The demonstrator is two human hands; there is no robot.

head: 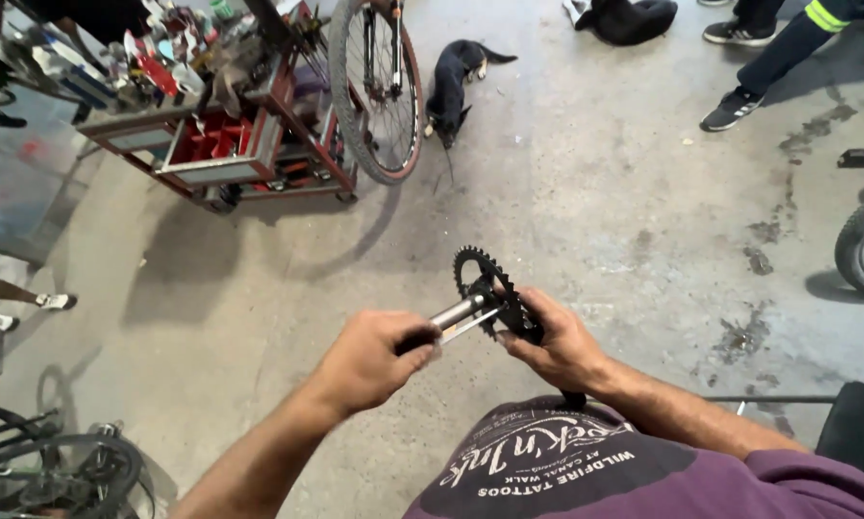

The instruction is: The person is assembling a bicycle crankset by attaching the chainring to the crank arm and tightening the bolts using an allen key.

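Note:
A black toothed bicycle chainring with its crank is held up in front of me over the concrete floor. A shiny metal axle sticks out of its middle toward my left. My right hand grips the chainring and crank from the right side. My left hand is closed around the free end of the axle, together with a thin metal tool that runs along it. A purple shirt with a dark print fills the bottom of the view.
A red tool cart full of parts stands at the back left, a bicycle wheel leaning beside it. Two black dogs lie on the floor beyond. Another person's legs and dark shoes are top right. More wheels sit at the right edge and bottom left.

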